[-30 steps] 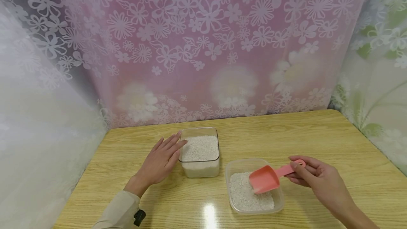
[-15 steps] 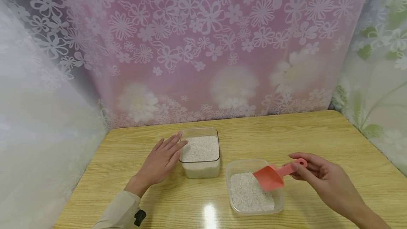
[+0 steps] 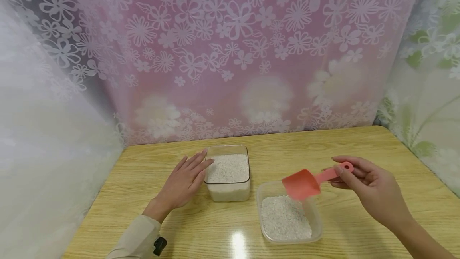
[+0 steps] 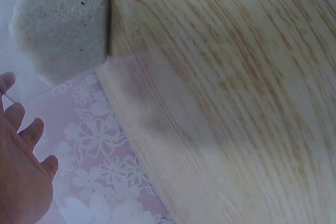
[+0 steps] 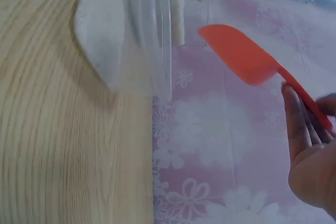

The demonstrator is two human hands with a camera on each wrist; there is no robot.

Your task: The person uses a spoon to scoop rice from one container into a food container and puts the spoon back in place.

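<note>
While your right hand (image 3: 377, 191) pinches its handle (image 3: 325, 175), the scoop (image 3: 303, 186) points left above the tub (image 3: 316, 221). Your left hand (image 3: 181, 183), fingers extended, lies at the box (image 3: 230, 194).

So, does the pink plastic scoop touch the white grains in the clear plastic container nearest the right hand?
No, the right wrist view shows a gap between the scoop, held in the right hand, and the container.

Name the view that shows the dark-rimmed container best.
Head: the dark-rimmed container is wholly in frame, with front wall, rim and grains visible. Left wrist shows only part, cut off by the frame edge. Right wrist gives just a narrow strip beyond the clear tub.
</note>
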